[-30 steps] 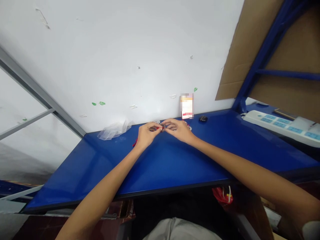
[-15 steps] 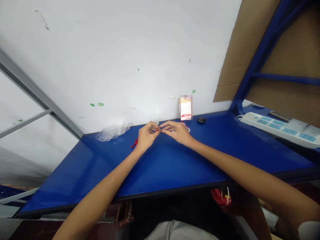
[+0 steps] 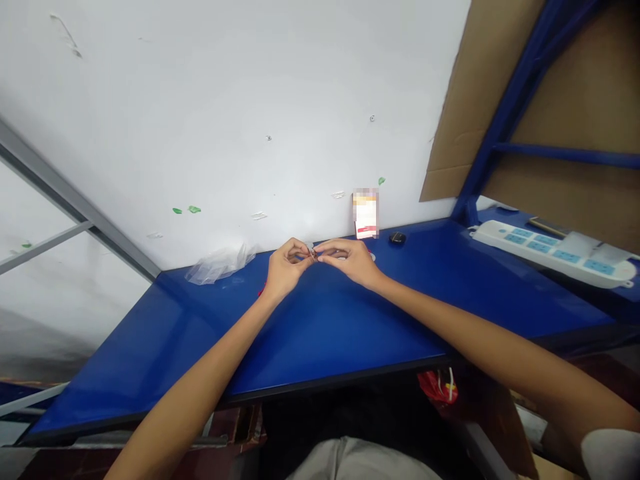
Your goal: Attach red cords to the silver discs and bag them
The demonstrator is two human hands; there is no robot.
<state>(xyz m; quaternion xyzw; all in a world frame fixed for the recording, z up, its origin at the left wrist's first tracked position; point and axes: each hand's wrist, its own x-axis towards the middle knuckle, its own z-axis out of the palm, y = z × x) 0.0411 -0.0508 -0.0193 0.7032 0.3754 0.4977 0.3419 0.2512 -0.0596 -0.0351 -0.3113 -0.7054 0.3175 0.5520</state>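
Left hand [image 3: 284, 268] grasps a small item [image 3: 313, 255] between thumb and fingertips; right hand [image 3: 356, 261] pinches the same item from the right. The item is at the meeting of the fingertips, over the far part of the blue table [image 3: 330, 327]; its form is too small to make out. The two-sided pinch presumably steadies so slight a piece while leaving both palms clear of it. A red object [image 3: 261, 289] lies just left of the left wrist, mostly hidden. An upright pale panel [image 3: 366, 217], its face blurred, stands near the wall [image 3: 310, 120], apparently propped there to face the person.
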